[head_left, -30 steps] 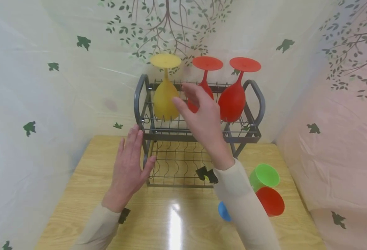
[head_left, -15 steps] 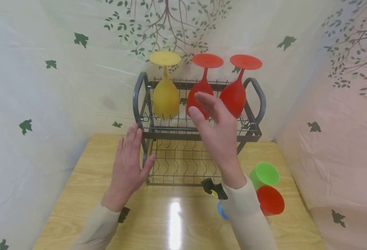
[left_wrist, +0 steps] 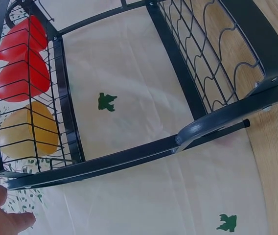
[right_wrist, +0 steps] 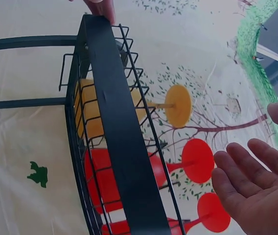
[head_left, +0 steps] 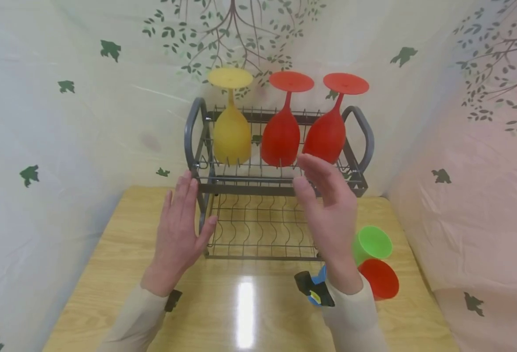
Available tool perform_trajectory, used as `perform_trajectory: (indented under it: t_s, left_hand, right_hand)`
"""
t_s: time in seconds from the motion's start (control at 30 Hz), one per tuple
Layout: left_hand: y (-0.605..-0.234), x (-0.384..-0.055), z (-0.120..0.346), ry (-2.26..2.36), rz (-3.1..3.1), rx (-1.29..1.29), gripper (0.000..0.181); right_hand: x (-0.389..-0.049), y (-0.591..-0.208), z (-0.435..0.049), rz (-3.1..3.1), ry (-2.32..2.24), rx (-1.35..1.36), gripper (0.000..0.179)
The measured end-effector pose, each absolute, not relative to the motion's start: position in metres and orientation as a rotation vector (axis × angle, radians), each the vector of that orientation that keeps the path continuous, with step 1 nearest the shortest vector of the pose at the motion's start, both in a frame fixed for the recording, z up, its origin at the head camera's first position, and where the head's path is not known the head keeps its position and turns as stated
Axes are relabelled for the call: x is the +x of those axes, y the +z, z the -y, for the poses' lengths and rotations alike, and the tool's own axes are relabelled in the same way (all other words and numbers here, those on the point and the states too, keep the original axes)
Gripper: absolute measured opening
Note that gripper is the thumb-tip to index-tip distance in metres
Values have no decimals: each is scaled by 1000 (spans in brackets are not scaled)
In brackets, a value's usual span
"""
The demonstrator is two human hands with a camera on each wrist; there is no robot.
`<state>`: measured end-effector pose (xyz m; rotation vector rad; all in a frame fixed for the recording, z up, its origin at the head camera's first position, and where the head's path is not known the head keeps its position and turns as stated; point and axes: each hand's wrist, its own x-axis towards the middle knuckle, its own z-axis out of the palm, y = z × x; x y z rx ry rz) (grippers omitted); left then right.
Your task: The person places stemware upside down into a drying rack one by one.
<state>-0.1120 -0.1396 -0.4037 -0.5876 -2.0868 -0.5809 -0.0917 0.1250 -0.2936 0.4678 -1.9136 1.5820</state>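
Note:
A dark two-tier dish rack (head_left: 249, 189) stands on the table. Upside down on its upper tier are a yellow goblet (head_left: 232, 137) at the left, a red goblet (head_left: 280, 139) in the middle and another red goblet (head_left: 325, 137) tilted at the right. My left hand (head_left: 178, 234) touches the rack's front left corner, its fingers straight; the left wrist view shows the fingertips at the frame. My right hand (head_left: 332, 210) holds nothing and is in front of the rack's right side, fingers loosely bent, as the right wrist view also shows.
To the right on the wooden table (head_left: 104, 293) stand a green cup (head_left: 374, 243) and a red cup (head_left: 379, 279). A blue object (head_left: 322, 275) is partly hidden behind the right wrist. The lower wire tier (head_left: 258, 227) holds nothing. A patterned sheet (head_left: 64, 137) surrounds the table.
My right hand has moved right and down, from in front of the middle red goblet towards the rack's right front. My left hand has stayed at the rack's corner.

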Motion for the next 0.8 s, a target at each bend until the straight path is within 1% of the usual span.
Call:
perform_trajectory:
  t_s: [0.13,0.3,0.43,0.57,0.8]
  left_hand:
    - [-404,-109,139,-578,2090,-581,75]
    - [-404,-107,137,-572,2091,-570,75]
    - [-404,-107,137,-570,2081,-573,74]
    - [-403,-108,138,-573,2081,-573,74]
    - [-404,-108,137,-584,2089,-568,75]
  right_hand:
    - [-79,-300,-134,1902,1625,418,37]
    - [-62,-304,-146,1953,1649,295,38]
    - [-53,-309,-156,1979,1657,228,40]
    - [-49,-318,-167,2006,1609,213,41]
    - [-45,-332,-188,2054,1494,268,41]
